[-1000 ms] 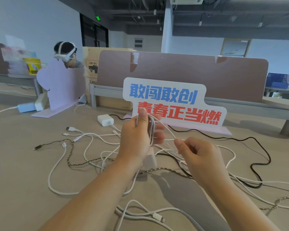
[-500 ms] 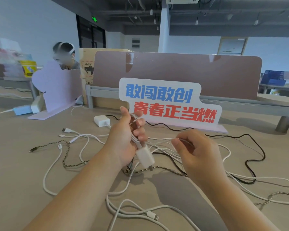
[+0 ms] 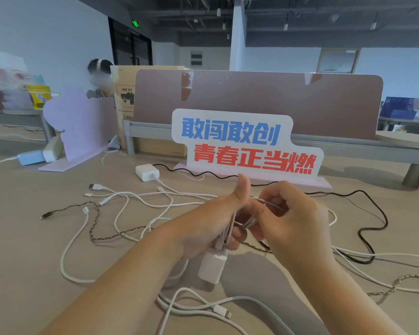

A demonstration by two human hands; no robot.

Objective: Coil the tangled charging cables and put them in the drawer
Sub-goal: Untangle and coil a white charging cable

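Note:
My left hand (image 3: 213, 223) grips a bundle of white cable loops (image 3: 226, 232), thumb raised, above the desk. A white charger plug (image 3: 212, 264) hangs from the bundle below that hand. My right hand (image 3: 290, 221) is close against the left and pinches the same white cable (image 3: 267, 201) between its fingers. Several loose cables lie tangled on the desk: white ones (image 3: 121, 201), a braided brown one (image 3: 92, 222) and a black one (image 3: 370, 228). Another white charger block (image 3: 146, 172) sits further back. No drawer is in view.
A white sign with blue and red characters (image 3: 244, 146) stands behind the cables on a lilac base. A brown desk divider (image 3: 264, 100) runs behind it. A lilac cut-out board (image 3: 82, 122) stands at the left. Another person (image 3: 99, 78) sits beyond the divider.
Both hands have dropped lower and come together. My right hand moved left up to the bundle with the cable. My left thumb now sticks up.

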